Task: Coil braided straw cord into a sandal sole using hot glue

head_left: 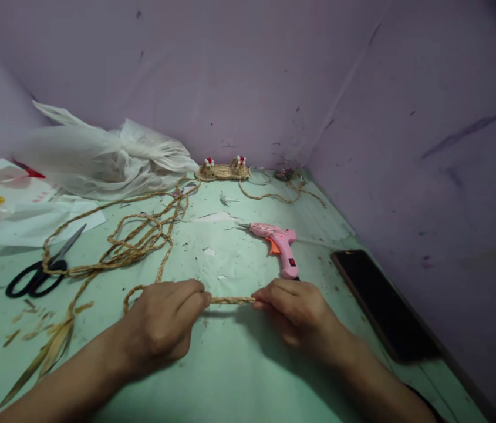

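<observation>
A short stretch of twisted straw rope runs taut and level between my hands, just above the green tabletop. My left hand pinches it on one side, and the rope continues from there to a loose coil at the left. At the other side, my right hand grips the rope near its end between thumb and fingers. Just beyond my right hand lies a pink glue gun with an orange trigger, its nozzle pointing left.
Black-handled scissors lie under the rope coil at left. White plastic bags fill the back left. A woven straw piece with red and white beads rests against the wall. A phone lies along the right edge. Straw scraps are scattered about.
</observation>
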A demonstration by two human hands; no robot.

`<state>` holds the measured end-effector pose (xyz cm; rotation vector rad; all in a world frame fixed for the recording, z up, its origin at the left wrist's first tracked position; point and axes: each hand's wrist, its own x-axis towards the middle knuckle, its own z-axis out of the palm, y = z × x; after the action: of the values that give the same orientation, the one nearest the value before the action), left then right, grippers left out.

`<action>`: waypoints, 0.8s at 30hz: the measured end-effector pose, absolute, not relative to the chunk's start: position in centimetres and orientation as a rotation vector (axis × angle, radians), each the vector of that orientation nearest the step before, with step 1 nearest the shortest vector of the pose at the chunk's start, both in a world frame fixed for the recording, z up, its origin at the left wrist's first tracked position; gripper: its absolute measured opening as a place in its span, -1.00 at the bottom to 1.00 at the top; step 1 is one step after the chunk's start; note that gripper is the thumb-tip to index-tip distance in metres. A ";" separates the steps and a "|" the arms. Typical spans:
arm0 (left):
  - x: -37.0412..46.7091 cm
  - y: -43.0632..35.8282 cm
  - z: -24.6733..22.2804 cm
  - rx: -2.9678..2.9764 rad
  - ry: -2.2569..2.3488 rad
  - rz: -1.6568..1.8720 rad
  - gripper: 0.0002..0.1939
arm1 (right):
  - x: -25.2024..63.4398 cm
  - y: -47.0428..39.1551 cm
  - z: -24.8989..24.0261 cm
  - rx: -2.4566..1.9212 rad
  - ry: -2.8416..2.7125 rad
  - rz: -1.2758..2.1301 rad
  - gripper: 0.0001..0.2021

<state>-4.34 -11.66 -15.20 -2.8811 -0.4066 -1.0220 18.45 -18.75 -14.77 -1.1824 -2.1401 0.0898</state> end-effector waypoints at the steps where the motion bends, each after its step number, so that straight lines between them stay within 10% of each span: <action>1: -4.4 -11.6 -15.1 -2.873 -0.390 -1.025 -0.80 | 18.5 -18.8 -14.8 -1.180 -2.160 0.042 -0.75; 24: -3.0 -12.8 -16.4 -3.188 -0.621 -0.935 -0.82 | 16.4 -18.9 -15.9 -1.227 -2.208 0.380 -0.69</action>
<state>-3.03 -12.79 -16.40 -3.1882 -0.6208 -0.9346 16.37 -18.94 -15.94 -1.2266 -2.2085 0.3804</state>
